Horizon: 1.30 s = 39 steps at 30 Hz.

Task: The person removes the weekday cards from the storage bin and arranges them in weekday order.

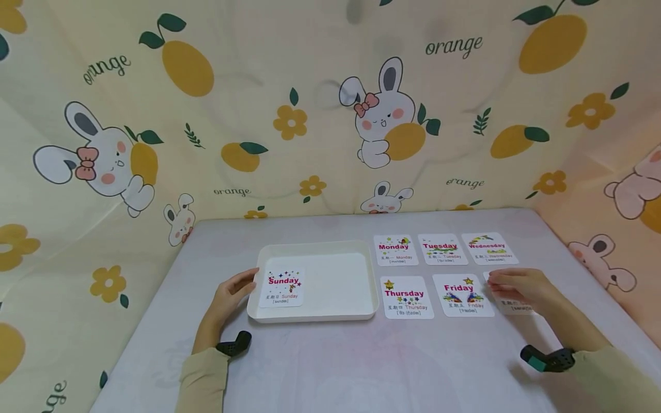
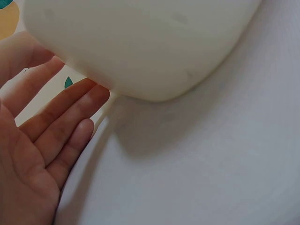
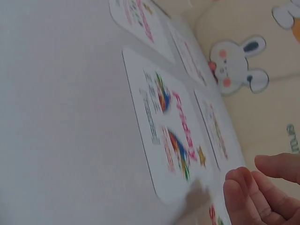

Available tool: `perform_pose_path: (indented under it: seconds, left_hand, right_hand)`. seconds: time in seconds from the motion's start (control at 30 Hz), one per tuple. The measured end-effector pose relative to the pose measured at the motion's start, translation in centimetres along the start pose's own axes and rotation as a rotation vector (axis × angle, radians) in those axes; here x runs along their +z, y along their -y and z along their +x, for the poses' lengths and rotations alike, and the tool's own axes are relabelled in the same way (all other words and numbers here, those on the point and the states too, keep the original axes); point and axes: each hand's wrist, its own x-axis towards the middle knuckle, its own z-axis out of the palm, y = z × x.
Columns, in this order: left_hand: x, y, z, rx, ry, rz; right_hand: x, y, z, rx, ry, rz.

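A white tray lies on the table, with a Sunday card in its left part. My left hand is at the tray's left side, its fairly straight fingertips touching the rim; the left wrist view shows these fingers against the tray's pale outer wall. Over a partly covered card at the right end of the front row hovers my right hand, its fingers loosely bent. In the right wrist view, a gap shows between thumb and fingers, with nothing held. Beside it lies the Friday card.
Monday, Tuesday and Wednesday cards form the back row. The Thursday card lies just right of the tray. A patterned cloth with rabbits and oranges rises behind the table.
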Motion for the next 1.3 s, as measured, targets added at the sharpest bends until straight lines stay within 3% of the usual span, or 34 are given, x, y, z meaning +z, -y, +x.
perform_pose_path:
  seconds: [0.23, 0.3, 0.5, 0.63, 0.83, 1.07, 1.3]
  left_hand:
    - [0.1, 0.3, 0.0, 0.023, -0.023, 0.008]
    - [0.1, -0.2, -0.1, 0.013, -0.014, 0.003]
    - [0.0, 0.0, 0.1, -0.004, 0.002, 0.001]
    - [0.0, -0.1, 0.1, -0.015, 0.001, -0.004]
    - [0.0, -0.1, 0.0, -0.013, 0.002, 0.006]
    - [-0.1, 0.2, 0.1, 0.009, 0.002, 0.0]
    - [0.0, 0.3, 0.3, -0.007, -0.002, 0.014]
  right_hand:
    - [3.5, 1.3, 0.2, -0.086, 0.045, -0.032]
    - [4.3, 1.6, 0.3, -0.103, 0.061, -0.036]
    - [6.6, 2.8, 0.1, -0.15, 0.13, 0.014]
    - [8.1, 3.5, 0.0, -0.164, 0.182, 0.04]
    - [9.8, 4.3, -0.1, -0.178, 0.195, 0.046]
    - [11.6, 5.2, 0.0, -0.18, 0.249, 0.13]
    - [13.8, 6.5, -0.1, -0.189, 0.284, 0.125]
